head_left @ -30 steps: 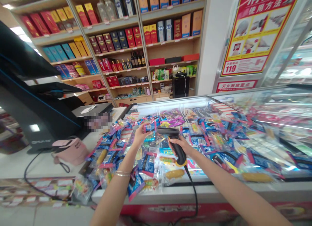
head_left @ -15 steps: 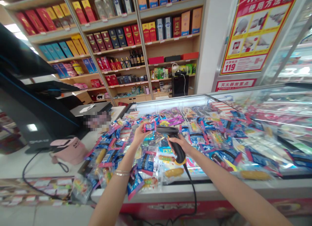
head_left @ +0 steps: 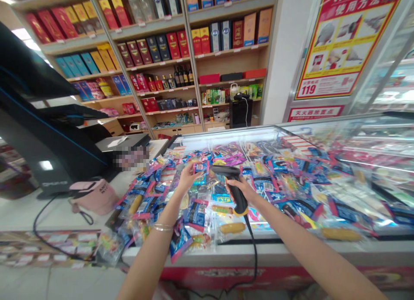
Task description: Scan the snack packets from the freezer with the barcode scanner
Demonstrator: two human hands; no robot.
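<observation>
Shop room: far shelves [head_left: 226,54] full of boxed bottles, red poster [head_left: 339,45] far right, black till screen [head_left: 39,132] left, pink cap [head_left: 95,196] near it. Surface [head_left: 307,247] is glass-topped chest strewn with snack packets [head_left: 291,192]. Your right hand [head_left: 242,190]: grip wrapped round scanner [head_left: 226,171] handle above surface middle; handle's long axis runs near-to-far, tilted, nose pointing left. Your left hand [head_left: 187,179]: grip pinching small packet [head_left: 200,167], just left of scanner nose.

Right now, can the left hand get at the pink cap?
Probably yes: the cap lies on the counter left of the left hand, with only loose packets between. But the hand holds a packet, so it would need to drop that first.
</observation>
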